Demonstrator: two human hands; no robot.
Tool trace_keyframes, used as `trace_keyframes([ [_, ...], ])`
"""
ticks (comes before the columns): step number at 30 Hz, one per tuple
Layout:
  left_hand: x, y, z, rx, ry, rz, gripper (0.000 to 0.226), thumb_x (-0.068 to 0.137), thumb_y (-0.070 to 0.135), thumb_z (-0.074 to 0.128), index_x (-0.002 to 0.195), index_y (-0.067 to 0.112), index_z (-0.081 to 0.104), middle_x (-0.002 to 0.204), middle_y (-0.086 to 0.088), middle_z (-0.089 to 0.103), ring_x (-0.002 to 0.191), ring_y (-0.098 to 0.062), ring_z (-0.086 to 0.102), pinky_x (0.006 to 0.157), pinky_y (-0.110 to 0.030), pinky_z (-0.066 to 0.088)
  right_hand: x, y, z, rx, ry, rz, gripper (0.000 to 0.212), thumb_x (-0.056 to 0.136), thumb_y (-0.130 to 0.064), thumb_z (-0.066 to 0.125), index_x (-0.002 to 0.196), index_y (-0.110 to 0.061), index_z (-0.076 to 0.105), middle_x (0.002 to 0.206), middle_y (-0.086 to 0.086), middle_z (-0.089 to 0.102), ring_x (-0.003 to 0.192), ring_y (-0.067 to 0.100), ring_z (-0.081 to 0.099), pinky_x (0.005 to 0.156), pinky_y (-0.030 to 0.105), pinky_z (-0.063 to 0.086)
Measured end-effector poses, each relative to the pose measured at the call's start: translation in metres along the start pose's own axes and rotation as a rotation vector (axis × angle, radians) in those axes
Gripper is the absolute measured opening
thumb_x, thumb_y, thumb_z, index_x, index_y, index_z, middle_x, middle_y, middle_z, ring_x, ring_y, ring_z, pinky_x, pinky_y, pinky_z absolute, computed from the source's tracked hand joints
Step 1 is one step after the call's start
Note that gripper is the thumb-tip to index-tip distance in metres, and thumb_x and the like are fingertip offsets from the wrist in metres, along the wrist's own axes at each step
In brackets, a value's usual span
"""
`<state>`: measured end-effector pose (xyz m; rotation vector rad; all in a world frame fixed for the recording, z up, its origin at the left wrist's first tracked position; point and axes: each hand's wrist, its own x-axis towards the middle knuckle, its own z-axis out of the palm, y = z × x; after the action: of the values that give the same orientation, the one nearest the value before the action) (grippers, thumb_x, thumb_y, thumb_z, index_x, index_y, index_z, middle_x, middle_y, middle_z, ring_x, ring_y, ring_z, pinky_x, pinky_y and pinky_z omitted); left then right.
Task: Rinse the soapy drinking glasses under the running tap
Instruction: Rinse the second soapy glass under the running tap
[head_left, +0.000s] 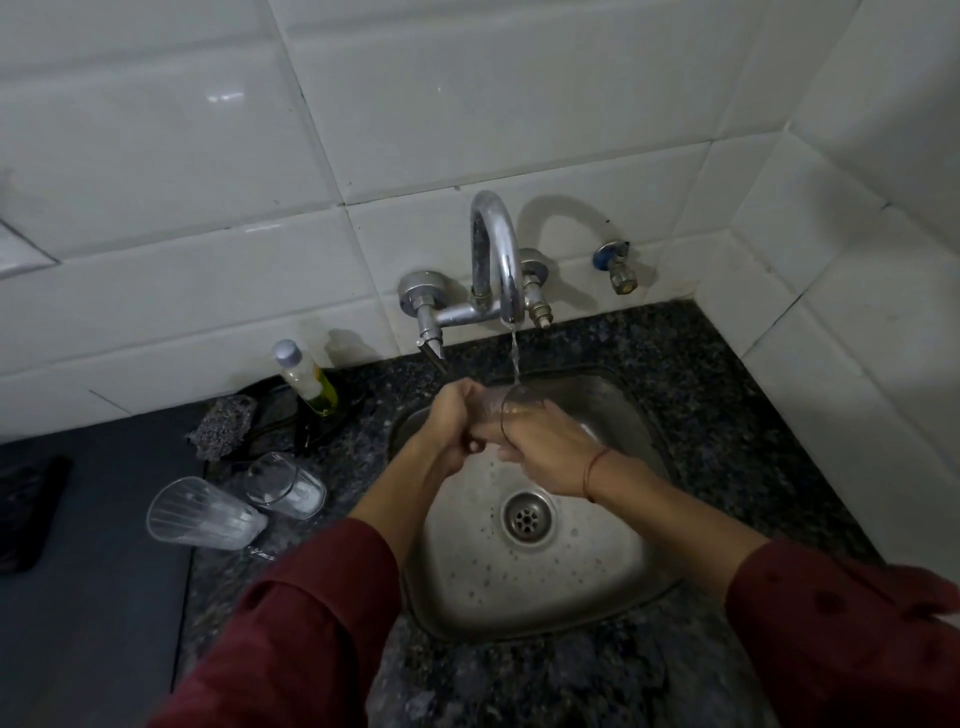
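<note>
Over the sink (415, 597): a clear drinking glass (501, 405) lies nearly on its side between both hands, its mouth to the right, above the steel basin and not touching it.
Tap (496, 249): chrome and curved, fixed to the white tiled wall; a thin stream of water (515, 358) falls from its spout onto the rim of the held glass.
Left hand (454, 423): its grip is closed, with the fingers curled round the bottom end of the held glass.
Right hand (550, 454): seen from the back, its fingers reach the mouth of the glass and touch it; how far this grip is closed I cannot tell, because the fingers are partly hidden.
Wrist: a red thread (595, 470) goes round the right one; both arms wear dark red sleeves.
Drain (527, 517): in the middle of the sink floor, with water drops around it.
Counter (701, 395): dark speckled stone all round the sink.
Other glasses: a ribbed glass (202, 514) and a smooth glass (283, 486) lie on their sides on the counter left of the sink, just beside each other, mouths turned to the left.
Bottle (306, 376): small, with a grey cap and yellowish liquid, upright near the wall, behind the two lying glasses.
Scrubber (223, 426): grey and rough, near the bottle on its left.
Wall valve (615, 267): small, with a blue handle, right of the tap.
</note>
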<state>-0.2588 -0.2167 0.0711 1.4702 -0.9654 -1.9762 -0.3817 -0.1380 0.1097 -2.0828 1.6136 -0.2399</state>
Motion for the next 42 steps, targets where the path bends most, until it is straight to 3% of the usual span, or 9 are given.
trace_keyframes([
  [3,-0.002,-0.004,0.000,-0.058,-0.065,-0.027,0.035,0.100,0.023,0.035,0.072,0.014,0.054,0.054,0.001,0.055,0.041,-0.012,0.048,0.035,-0.020,0.033,0.008,-0.001,0.001,-0.207,-0.004,0.039,0.017,0.097,-0.024,0.059,0.113,-0.019,0.062,0.123,0.006,0.063,0.115,0.025,0.058,0.099,0.040,0.042],
  [6,-0.008,-0.017,0.010,-0.202,-0.008,0.183,0.031,0.101,0.023,0.046,0.078,0.010,0.062,0.071,-0.008,0.059,0.059,-0.016,0.057,0.048,-0.026,0.045,0.009,-0.003,-0.002,0.559,0.088,0.195,0.018,0.094,-0.016,0.058,0.077,-0.013,0.062,0.089,0.012,0.066,0.087,0.027,0.062,0.086,0.042,0.047],
  [9,-0.009,-0.023,0.012,-0.102,0.084,0.336,0.028,0.101,0.016,0.052,0.075,0.011,0.061,0.071,-0.010,0.054,0.056,-0.015,0.054,0.042,-0.027,0.042,0.005,0.003,0.001,1.058,0.133,0.244,0.019,0.094,-0.002,0.055,0.082,0.011,0.061,0.082,0.018,0.059,0.081,0.030,0.054,0.078,0.043,0.049],
  [14,0.005,-0.015,-0.006,-0.027,-0.148,-0.043,0.023,0.091,0.028,0.042,0.077,0.013,0.054,0.061,-0.003,0.048,0.048,-0.018,0.035,0.029,-0.018,0.025,0.002,0.005,-0.010,-0.148,-0.025,-0.083,0.024,0.095,-0.028,0.063,0.117,-0.033,0.071,0.117,-0.005,0.072,0.112,0.016,0.059,0.096,0.030,0.036],
  [19,-0.001,-0.022,0.006,-0.137,0.028,0.292,0.029,0.101,0.028,0.053,0.084,0.007,0.064,0.074,-0.011,0.061,0.060,-0.017,0.058,0.046,-0.025,0.046,0.013,0.003,-0.008,0.366,0.067,0.135,0.008,0.092,-0.016,0.062,0.094,-0.015,0.070,0.091,0.006,0.072,0.092,0.023,0.067,0.091,0.049,0.052],
  [24,-0.005,-0.012,-0.013,0.064,-0.186,-0.041,0.035,0.099,0.029,0.035,0.086,0.009,0.060,0.063,-0.009,0.057,0.045,-0.019,0.045,0.030,-0.016,0.022,0.011,0.005,-0.016,-0.245,-0.078,-0.176,0.017,0.093,-0.022,0.065,0.107,-0.027,0.073,0.103,-0.006,0.073,0.098,0.018,0.065,0.090,0.037,0.048],
  [30,-0.004,-0.026,0.008,-0.174,0.029,0.339,0.032,0.104,0.027,0.051,0.080,0.009,0.062,0.074,-0.008,0.060,0.065,-0.015,0.061,0.056,-0.029,0.053,0.018,0.006,-0.002,0.855,0.124,0.316,0.017,0.091,-0.001,0.064,0.102,-0.007,0.075,0.094,0.006,0.074,0.092,0.019,0.068,0.096,0.040,0.054],
  [36,-0.008,-0.007,-0.009,0.040,-0.239,-0.056,0.043,0.104,0.034,0.033,0.086,0.008,0.063,0.061,-0.008,0.059,0.041,-0.017,0.046,0.029,-0.018,0.026,0.002,0.003,-0.015,-0.129,-0.083,-0.074,0.021,0.094,-0.021,0.065,0.112,-0.028,0.073,0.108,-0.003,0.072,0.103,0.017,0.064,0.090,0.032,0.048],
  [42,0.001,-0.023,0.007,-0.165,0.030,0.450,0.034,0.104,0.028,0.054,0.081,0.003,0.061,0.074,-0.016,0.054,0.065,-0.021,0.057,0.053,-0.029,0.050,0.010,-0.006,-0.011,0.818,0.098,0.234,0.017,0.093,-0.002,0.060,0.098,-0.010,0.074,0.089,0.004,0.072,0.084,0.015,0.065,0.090,0.038,0.050],
])
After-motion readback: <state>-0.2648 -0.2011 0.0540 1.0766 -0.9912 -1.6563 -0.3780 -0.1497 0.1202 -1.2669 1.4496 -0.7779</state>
